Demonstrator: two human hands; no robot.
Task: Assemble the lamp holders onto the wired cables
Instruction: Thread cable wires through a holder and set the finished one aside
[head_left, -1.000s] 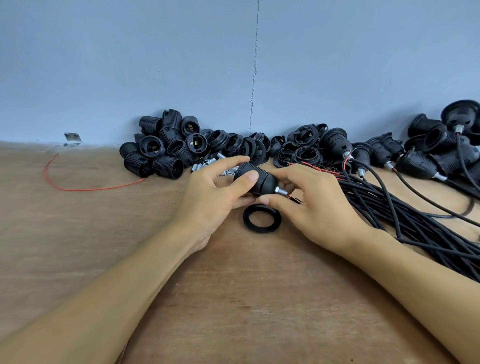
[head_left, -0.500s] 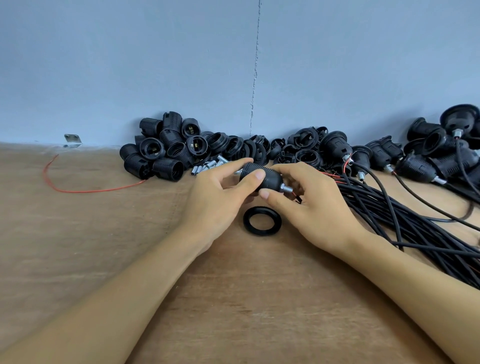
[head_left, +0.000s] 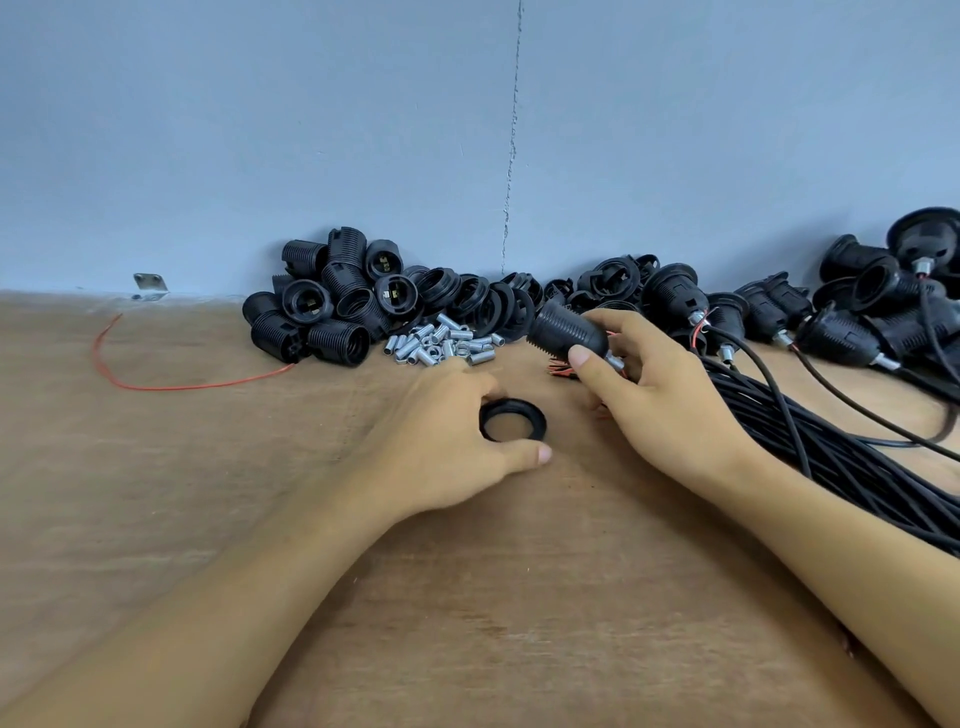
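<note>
Between right fingers (head_left: 629, 326) and thumb, ribbed lamp holder (head_left: 563, 330).

Left grip (head_left: 447, 441) spread, right grip (head_left: 660, 405) curled

- No text, label, brand, number or sign is legible on the black lamp holders (head_left: 322, 312), cables (head_left: 831, 457), tabletop (head_left: 208, 467) or wall (head_left: 311, 130).
</note>
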